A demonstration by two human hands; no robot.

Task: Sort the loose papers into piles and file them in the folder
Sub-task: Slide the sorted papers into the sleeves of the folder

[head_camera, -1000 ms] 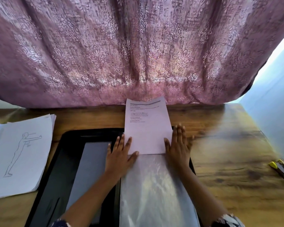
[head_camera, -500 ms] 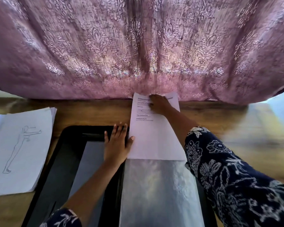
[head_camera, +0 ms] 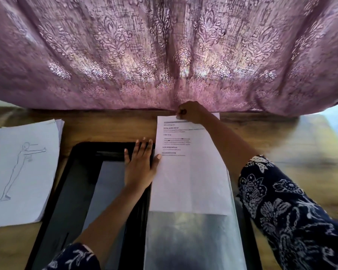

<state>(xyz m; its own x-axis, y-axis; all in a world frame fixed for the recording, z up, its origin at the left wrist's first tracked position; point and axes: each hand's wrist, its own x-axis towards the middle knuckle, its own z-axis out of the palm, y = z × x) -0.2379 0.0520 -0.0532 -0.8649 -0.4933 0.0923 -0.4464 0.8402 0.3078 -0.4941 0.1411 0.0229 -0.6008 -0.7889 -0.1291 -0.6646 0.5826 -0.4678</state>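
Pinching the far edge of the printed sheet, the right hand has its fingers curled over the paper's top margin at twelve o'clock, close under the hem of the purple curtain. The left hand lies flat and released, palm down on the open black folder, with its straight fingers pointing to twelve o'clock. Its thumb touches the sheet's left edge, at nine o'clock of the page.

The sheet lies face up. Its lower part is over the clear plastic pocket on the folder's right half, and its upper part reaches past the folder onto the wooden desk. Whether the lower edge is inside the pocket or on top of it cannot be told.

At nine o'clock of the folder, well apart from both hands, a pile of loose papers rests on the desk. The top one bears a line drawing of a standing figure with one arm stretched out. The right arm, in a dark floral sleeve, comes in from four o'clock and hides part of the folder's right edge.
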